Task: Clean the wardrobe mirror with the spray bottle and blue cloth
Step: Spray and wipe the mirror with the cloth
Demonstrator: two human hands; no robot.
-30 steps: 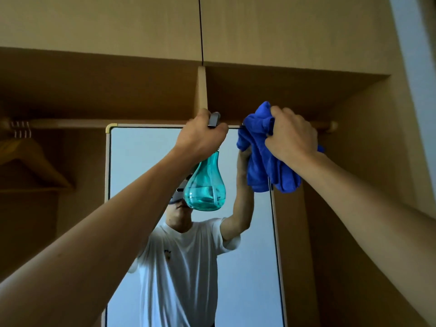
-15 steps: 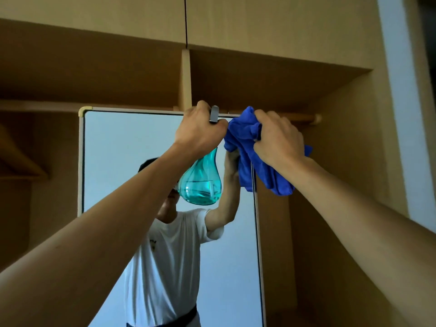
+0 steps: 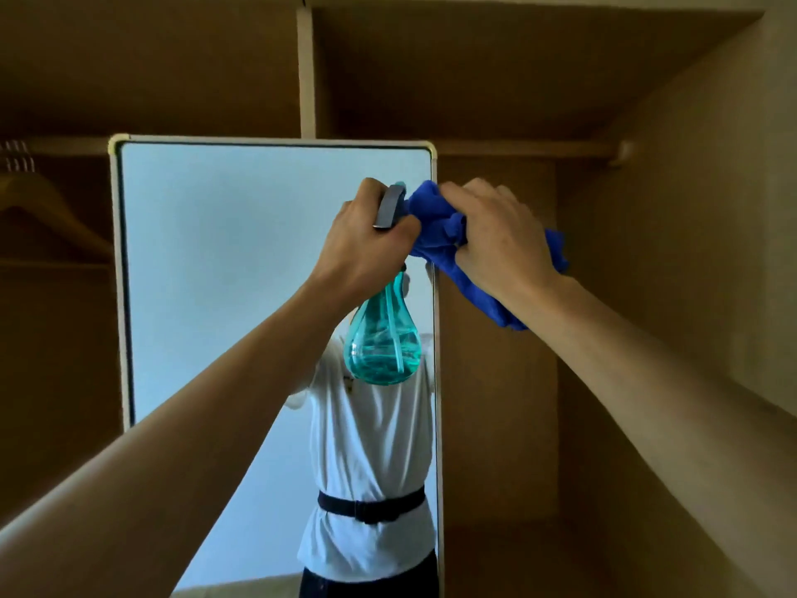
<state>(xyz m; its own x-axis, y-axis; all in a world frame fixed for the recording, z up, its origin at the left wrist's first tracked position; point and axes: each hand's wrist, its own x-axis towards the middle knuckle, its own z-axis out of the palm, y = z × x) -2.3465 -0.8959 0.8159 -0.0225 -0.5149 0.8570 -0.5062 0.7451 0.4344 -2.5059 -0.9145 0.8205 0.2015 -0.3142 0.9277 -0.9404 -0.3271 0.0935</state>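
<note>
The wardrobe mirror (image 3: 224,261) stands upright in a pale frame inside the wooden wardrobe. My left hand (image 3: 366,239) grips the grey head of a teal spray bottle (image 3: 383,343), which hangs below my fist in front of the mirror's right part. My right hand (image 3: 496,235) clutches a bunched blue cloth (image 3: 435,226) at the mirror's right edge, a little below its top corner. Both hands nearly touch. The cloth trails down and right past my wrist. The mirror reflects a person in a white shirt.
A wooden hanging rail (image 3: 539,148) runs behind the mirror's top. A wooden hanger (image 3: 47,205) hangs at the left. A vertical divider (image 3: 306,71) splits the upper shelf. The wardrobe's right wall (image 3: 690,209) is close to my right arm.
My view has dropped, so more of the mirror shows. Both hands have come down from the top edge and the cloth now sits lower on the right edge.
</note>
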